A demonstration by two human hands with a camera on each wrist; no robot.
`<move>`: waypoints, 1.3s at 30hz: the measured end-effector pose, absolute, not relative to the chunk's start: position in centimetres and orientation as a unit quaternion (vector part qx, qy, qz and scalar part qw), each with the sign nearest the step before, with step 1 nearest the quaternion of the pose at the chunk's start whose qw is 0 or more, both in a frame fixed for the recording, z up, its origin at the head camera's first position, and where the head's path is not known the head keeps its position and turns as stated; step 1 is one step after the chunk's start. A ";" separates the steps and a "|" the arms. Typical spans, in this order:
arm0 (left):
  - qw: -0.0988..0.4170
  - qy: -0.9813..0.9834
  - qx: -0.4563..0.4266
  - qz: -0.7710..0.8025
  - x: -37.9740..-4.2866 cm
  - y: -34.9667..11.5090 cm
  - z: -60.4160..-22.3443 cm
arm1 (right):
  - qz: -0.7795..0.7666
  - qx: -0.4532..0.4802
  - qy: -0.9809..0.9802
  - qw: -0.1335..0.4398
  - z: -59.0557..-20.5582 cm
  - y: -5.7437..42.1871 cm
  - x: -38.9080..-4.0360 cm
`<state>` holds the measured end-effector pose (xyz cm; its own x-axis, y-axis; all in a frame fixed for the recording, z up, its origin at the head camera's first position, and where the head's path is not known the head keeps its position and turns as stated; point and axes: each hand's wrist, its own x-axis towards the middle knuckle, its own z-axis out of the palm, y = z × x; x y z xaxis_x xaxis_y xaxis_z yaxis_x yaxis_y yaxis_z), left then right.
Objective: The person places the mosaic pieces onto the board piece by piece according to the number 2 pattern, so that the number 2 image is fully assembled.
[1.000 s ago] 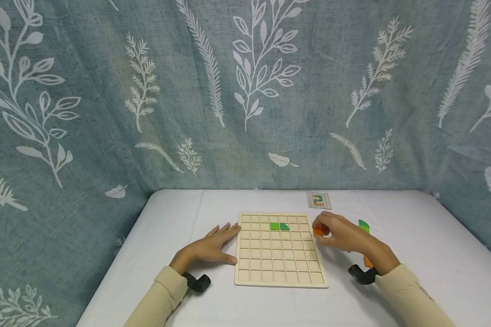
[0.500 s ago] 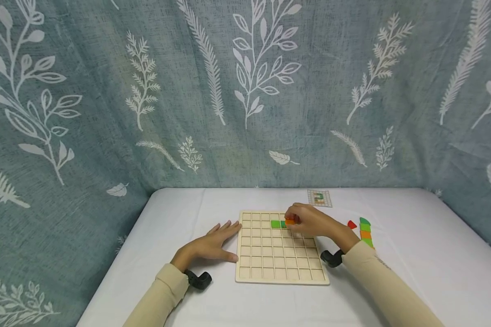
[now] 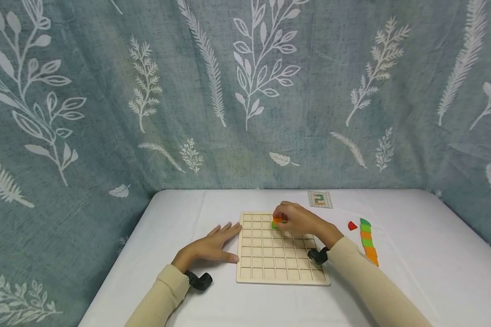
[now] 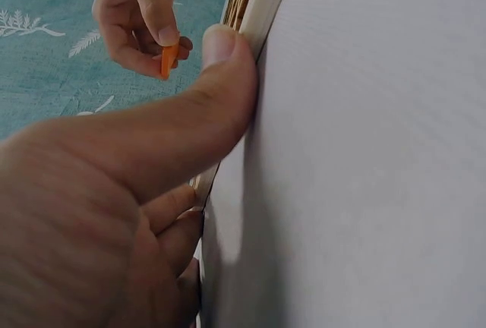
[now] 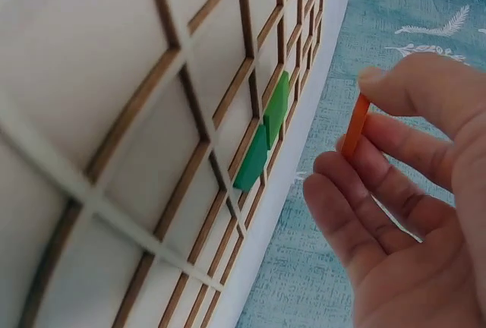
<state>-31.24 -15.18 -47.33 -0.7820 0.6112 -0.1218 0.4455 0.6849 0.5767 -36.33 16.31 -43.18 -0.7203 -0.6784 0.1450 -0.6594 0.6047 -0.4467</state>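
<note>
My right hand (image 3: 298, 220) pinches a thin orange tile (image 5: 355, 125) between thumb and fingertips, held above the far part of the wooden grid board (image 3: 280, 263). In the right wrist view, a light green square tile (image 5: 277, 110) and a dark green tile (image 5: 253, 161) sit in neighbouring cells of the board. From the head view, the right hand hides the dark green one. My left hand (image 3: 212, 245) lies spread at the board's left edge, thumb and fingertips against its side.
To the board's right, a red quarter-round tile (image 3: 352, 225) lies near a column of green and orange tiles (image 3: 367, 243). A small card with a grid pattern (image 3: 320, 199) lies behind the board. A patterned curtain (image 3: 245, 150) hangs at the table's back edge.
My right hand has carried the orange tile leftward from beside the board's right edge to over the green tiles. The red tile and tile column are uncovered. The left hand has stayed put.
</note>
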 end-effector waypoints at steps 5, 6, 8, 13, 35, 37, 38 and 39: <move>0.156 0.903 0.293 0.271 -31.3 -15.2 -47.4 | -0.238 -0.368 0.899 0.016 -43.4 15.5 -36.7; 0.155 0.904 0.293 0.269 -31.4 -15.2 -47.5 | -0.236 -0.369 0.899 0.016 -43.4 15.3 -36.7; 0.154 0.906 0.292 0.265 -31.4 -15.2 -47.4 | -0.233 -0.372 0.898 0.015 -43.4 15.0 -36.8; 0.154 0.907 0.293 0.260 -31.5 -15.1 -47.3 | -0.227 -0.371 0.900 0.021 -43.5 14.3 -37.0; 0.156 0.910 0.292 0.250 -31.8 -15.3 -47.9 | -0.213 -0.353 0.910 0.049 -44.4 12.6 -37.5; 0.155 0.910 0.293 0.251 -31.9 -15.3 -47.8 | -0.213 -0.353 0.910 0.049 -44.4 12.5 -37.6; 0.154 0.909 0.294 0.251 -31.9 -15.3 -47.8 | -0.212 -0.353 0.910 0.048 -44.4 12.5 -37.6; 0.154 0.908 0.295 0.253 -31.9 -15.3 -47.8 | -0.211 -0.354 0.910 0.049 -44.4 12.5 -37.6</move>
